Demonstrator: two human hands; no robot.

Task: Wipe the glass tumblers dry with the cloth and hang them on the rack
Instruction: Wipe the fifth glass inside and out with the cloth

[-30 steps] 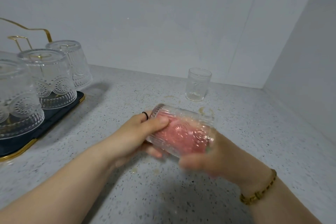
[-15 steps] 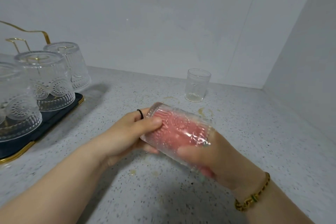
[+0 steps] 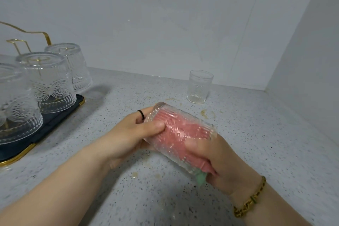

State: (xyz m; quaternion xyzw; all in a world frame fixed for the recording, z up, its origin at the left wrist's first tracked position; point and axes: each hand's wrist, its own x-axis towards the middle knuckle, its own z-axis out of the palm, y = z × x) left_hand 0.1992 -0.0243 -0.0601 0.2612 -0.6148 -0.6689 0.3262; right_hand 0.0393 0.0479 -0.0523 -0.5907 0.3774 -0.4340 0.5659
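The left hand [image 3: 132, 134] clamps the tumbler [image 3: 166, 111], the right hand [image 3: 225, 163] seemingly pinches the cloth [image 3: 201, 176] at its 4 o'clock mouth; twisting could slip glass onto the worktop [image 3: 256, 143].

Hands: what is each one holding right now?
Left hand: grips the ribbed clear glass tumbler.
Right hand: holds the pink cloth inside that tumbler.
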